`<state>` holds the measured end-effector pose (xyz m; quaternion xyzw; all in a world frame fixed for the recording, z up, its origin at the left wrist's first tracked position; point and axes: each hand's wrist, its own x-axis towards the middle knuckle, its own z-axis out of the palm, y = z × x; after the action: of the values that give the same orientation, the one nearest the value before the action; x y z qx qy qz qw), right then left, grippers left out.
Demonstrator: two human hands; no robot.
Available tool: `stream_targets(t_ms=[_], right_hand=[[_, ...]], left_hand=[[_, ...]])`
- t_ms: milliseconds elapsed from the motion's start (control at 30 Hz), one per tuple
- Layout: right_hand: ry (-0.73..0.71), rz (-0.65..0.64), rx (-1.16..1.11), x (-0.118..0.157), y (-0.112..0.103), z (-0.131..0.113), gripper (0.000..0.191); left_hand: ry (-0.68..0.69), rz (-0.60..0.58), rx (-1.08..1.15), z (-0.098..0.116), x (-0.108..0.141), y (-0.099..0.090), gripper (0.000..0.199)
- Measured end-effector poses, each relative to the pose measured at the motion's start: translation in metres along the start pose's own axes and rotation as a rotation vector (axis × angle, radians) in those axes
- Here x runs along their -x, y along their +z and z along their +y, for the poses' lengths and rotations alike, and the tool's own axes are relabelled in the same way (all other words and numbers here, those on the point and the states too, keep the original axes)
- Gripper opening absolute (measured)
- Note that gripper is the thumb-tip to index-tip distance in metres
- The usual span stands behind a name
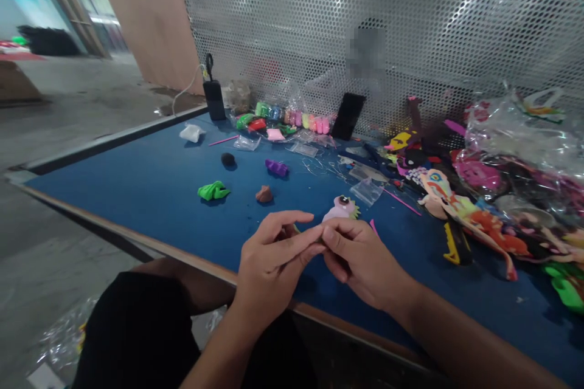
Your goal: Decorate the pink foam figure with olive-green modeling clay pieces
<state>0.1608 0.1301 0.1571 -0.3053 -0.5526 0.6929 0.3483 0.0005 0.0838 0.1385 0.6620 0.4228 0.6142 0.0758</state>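
My left hand (pixel 274 258) and my right hand (pixel 360 258) meet above the table's near edge, fingertips pressed together. Whatever they pinch between them is too small or hidden to name. Just behind my fingers lies a pale lilac clay figure (pixel 335 209) with a dark eye and a yellow-green spiky edge, partly covered by my hands. Farther left on the blue table (pixel 150 188) are a green clay lump (pixel 213 191), a brown lump (pixel 263 194), a purple ridged lump (pixel 276 167) and a black ball (pixel 228 160).
A yellow-and-black cutter (pixel 456 243) lies right of my right hand, beside a pile of coloured clay pieces (pixel 488 228) and plastic bags. A black phone (pixel 348 115) leans on the perforated metal panel (pixel 283 18). Coloured clay packs (pixel 296 120) and a black device (pixel 213 99) stand at the back.
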Motion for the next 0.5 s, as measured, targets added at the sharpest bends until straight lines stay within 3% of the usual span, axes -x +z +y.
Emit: stream_targets(t_ms=[167,300,400,500], right_hand=[[0.064,-0.176,-0.017,0.0016,-0.0023,0.0015,0.041],[0.018,-0.162,-0.05,-0.0023,-0.0037,0.0023,0.042],[-0.008,-0.168,-0.069,-0.0041,-0.004,0.0018,0.047],[0.058,-0.2,-0.115,-0.0036,-0.0044,0.001,0.055]], left_hand=[[0.088,-0.145,0.005,0.001,0.0013,-0.0038,0.043],[0.04,-0.231,0.043,0.0029,0.0001,-0.0062,0.045],[0.022,-0.221,0.037,0.0029,-0.0013,-0.0061,0.036],[0.067,-0.152,0.055,0.002,-0.0017,-0.0054,0.03]])
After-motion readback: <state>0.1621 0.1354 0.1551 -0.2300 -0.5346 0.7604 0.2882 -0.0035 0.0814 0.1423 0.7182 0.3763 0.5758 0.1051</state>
